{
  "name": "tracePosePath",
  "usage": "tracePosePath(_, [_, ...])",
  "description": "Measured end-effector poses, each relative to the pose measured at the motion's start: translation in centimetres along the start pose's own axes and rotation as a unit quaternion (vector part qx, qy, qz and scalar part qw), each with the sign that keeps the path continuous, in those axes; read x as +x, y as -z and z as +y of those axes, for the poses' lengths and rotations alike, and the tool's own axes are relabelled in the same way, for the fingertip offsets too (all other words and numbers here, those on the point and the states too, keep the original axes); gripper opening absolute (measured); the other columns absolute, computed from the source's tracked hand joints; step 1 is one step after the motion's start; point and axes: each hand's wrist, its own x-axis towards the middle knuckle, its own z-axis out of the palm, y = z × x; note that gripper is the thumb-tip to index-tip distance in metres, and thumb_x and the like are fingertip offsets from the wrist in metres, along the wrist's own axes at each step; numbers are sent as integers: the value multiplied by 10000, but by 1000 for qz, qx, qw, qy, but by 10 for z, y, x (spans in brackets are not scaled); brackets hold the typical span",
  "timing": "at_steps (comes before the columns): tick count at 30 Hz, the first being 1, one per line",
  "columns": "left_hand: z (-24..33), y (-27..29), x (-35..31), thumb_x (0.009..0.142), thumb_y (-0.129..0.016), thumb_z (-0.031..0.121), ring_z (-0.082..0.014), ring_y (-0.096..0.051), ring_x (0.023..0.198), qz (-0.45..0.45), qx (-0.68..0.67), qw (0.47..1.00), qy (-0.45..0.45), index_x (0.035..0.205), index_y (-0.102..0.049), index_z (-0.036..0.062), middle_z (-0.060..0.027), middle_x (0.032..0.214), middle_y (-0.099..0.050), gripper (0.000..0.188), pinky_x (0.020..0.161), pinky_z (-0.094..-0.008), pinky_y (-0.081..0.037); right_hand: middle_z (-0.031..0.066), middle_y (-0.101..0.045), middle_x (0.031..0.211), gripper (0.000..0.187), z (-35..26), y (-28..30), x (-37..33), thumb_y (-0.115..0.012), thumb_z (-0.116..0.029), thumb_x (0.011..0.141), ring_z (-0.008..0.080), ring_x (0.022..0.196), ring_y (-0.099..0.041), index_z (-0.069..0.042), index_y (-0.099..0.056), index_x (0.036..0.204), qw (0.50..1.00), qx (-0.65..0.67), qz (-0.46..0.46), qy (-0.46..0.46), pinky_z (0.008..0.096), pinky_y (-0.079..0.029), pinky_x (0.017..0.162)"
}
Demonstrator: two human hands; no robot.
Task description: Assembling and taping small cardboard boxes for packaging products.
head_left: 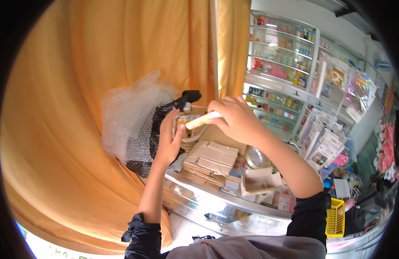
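My right hand grips a pale yellow tube with a white cap by its capped end. The tube is tilted, its other end pointing down and left toward my left hand. That hand is open, with thumb and fingers apart, beside a light-coloured basket holding small items. The tube's lower end comes close to my left thumb; I cannot tell whether they touch. Part of the basket is hidden behind the tube and my hands.
Flattened cardboard is stacked on the glass counter, near an open carton and a roll of tape. Bubble wrap and black plastic lie left, against an orange curtain. Stocked shelves stand behind; a yellow basket is right.
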Motion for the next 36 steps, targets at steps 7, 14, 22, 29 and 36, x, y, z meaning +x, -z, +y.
tracePosePath(7, [114, -21, -31, 842, -550, 93, -321, -455, 1203, 31, -84, 991, -95, 1198, -513, 18, -181, 1271, -502, 365, 1034, -404, -315, 52, -615, 864, 219, -2, 29, -124, -719, -147, 764, 240, 825, -559, -77, -587, 924, 994, 22, 84, -67, 337, -386, 769])
tracePosePath(14, [154, -69, -91, 748, -729, 164, -362, -411, 1237, -87, -168, 979, -76, 1254, -442, 33, -191, 1342, -427, 597, 1041, -433, -312, 58, -632, 892, 253, 4, 32, -208, -752, -107, 711, 248, 852, -559, -67, -615, 919, 981, 28, 140, -129, 350, -408, 792])
tracePosePath(22, [144, -112, -126, 631, -842, 211, -337, -323, 1324, -137, -128, 981, -48, 1373, -288, 61, -192, 1442, -296, 937, 1069, -419, -297, -25, -659, 798, 266, 15, 29, -230, -781, -241, 677, 176, 791, -546, -140, -682, 902, 991, 31, 101, -79, 329, -361, 740])
tracePosePath(29, [131, -126, -145, 714, -790, 113, -241, -358, 1290, -176, -203, 958, 102, 1427, -192, 62, -160, 1411, -325, 932, 1036, -359, -336, -28, -676, 824, 276, 19, 22, -240, -790, -201, 641, 167, 768, -528, -172, -719, 906, 996, 23, 71, -56, 307, -351, 762])
tracePosePath(36, [133, -128, -143, 736, -766, 61, -200, -414, 1222, -166, -212, 956, 114, 1439, -156, 59, -131, 1370, -353, 931, 981, -338, -397, -26, -655, 995, 143, 21, 14, -244, -658, -175, 788, 168, 873, -509, -173, -721, 917, 996, 48, 39, -65, 332, -333, 811])
